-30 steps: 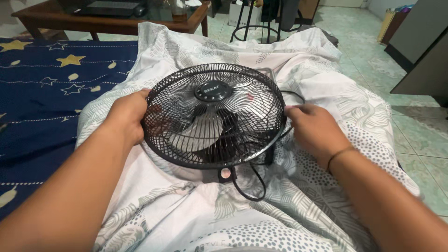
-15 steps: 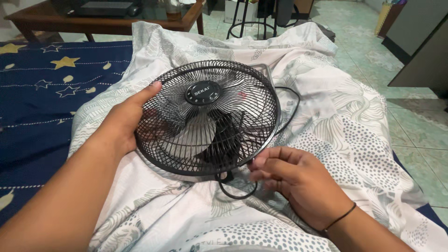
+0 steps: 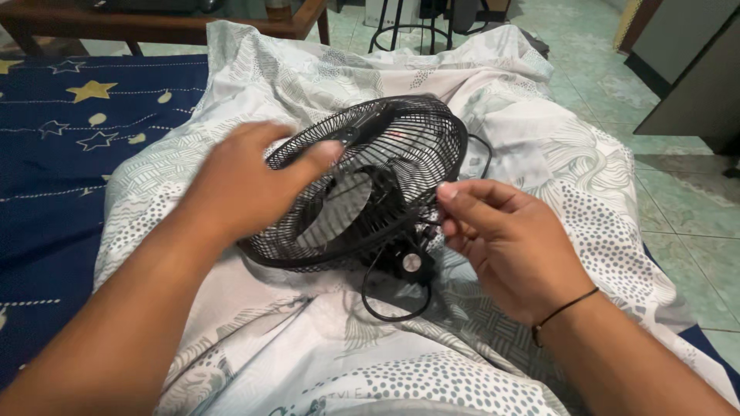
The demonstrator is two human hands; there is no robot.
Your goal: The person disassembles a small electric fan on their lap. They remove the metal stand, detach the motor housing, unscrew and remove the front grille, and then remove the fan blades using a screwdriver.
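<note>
A small black fan point(image 3: 385, 181) with a round wire cage lies tilted on a white leaf-patterned sheet point(image 3: 539, 177) over my lap. My left hand point(image 3: 243, 181) grips the cage's upper left rim, thumb pressed across the front grille. My right hand point(image 3: 505, 239) pinches the cage's lower right edge with its fingertips, close to the fan's base knob point(image 3: 411, 263). A black cord point(image 3: 389, 304) loops out from under the fan onto the sheet. The grey blades show through the grille.
A dark blue star-patterned cover point(image 3: 54, 154) lies to the left. A wooden table point(image 3: 177, 23) stands at the back left, a black stool frame point(image 3: 416, 27) behind the sheet. Green tiled floor point(image 3: 678, 208) and a dark cabinet point(image 3: 694, 69) are on the right.
The fan has tipped up and turned, its face now angled to the left. My left hand slid over the front of the cage. My right hand rose from the cord to the cage's lower right edge.
</note>
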